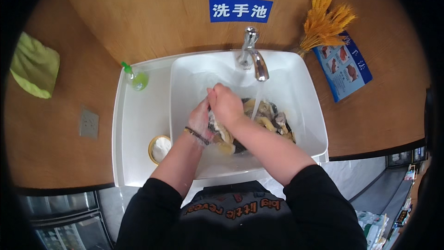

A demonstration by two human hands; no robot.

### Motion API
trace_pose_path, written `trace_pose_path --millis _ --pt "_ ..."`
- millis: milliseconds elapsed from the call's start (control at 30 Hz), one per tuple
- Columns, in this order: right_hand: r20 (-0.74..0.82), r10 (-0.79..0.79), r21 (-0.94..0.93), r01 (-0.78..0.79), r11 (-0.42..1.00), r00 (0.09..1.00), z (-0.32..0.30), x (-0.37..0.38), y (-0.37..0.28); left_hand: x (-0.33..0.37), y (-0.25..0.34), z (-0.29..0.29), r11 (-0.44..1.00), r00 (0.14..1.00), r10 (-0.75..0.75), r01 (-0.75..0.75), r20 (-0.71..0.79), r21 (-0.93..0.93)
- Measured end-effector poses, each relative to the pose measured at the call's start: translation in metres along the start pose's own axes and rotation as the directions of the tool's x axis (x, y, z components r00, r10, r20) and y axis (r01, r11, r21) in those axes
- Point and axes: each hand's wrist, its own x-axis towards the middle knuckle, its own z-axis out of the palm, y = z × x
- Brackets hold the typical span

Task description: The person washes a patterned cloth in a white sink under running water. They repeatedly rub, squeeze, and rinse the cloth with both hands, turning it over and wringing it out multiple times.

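Wood-grain wall panels (162,14) enclose the station at the back and both sides. Mounted on the back panel: a blue sign (241,10) with white characters, above the chrome faucet (255,58). On the right side: a blue illustrated poster (344,69), partly overlapped by a bundle of yellow dried stalks (326,21). On the left side: a yellow-green cloth (34,65) and, lower, a wall plate (89,123). Grey flooring (360,173) shows beyond the station; a glass-fronted cabinet (74,231) stands at lower left.

White counter (138,125) supports a clear bottle (138,80) of green liquid and, nearer the person, a round bowl (151,148) of white powder (162,149). Beside these sits the white basin (192,81). Water (257,102) runs from the faucet onto a heap of dark and yellowish pieces (268,123) on the basin floor.

Left hand (201,113) and right hand (227,104) meet over the heap's left side, fingers bent and pressed together, left hand wet. Whether either grips a piece cannot be determined. A dark bracelet (197,135) encircles the left wrist
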Motion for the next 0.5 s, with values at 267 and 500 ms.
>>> trace_pose_path --millis 267,500 --pt "0.035 0.021 0.043 -0.022 0.999 0.999 0.011 -0.009 -0.004 -0.015 0.006 0.007 0.997 0.999 -0.001 0.005 -0.054 0.074" --pt "-0.047 -0.367 0.061 0.369 0.927 0.929 0.024 -0.072 -0.050 0.032 0.015 -0.105 0.988 0.887 0.074 -0.004 0.457 -0.152"
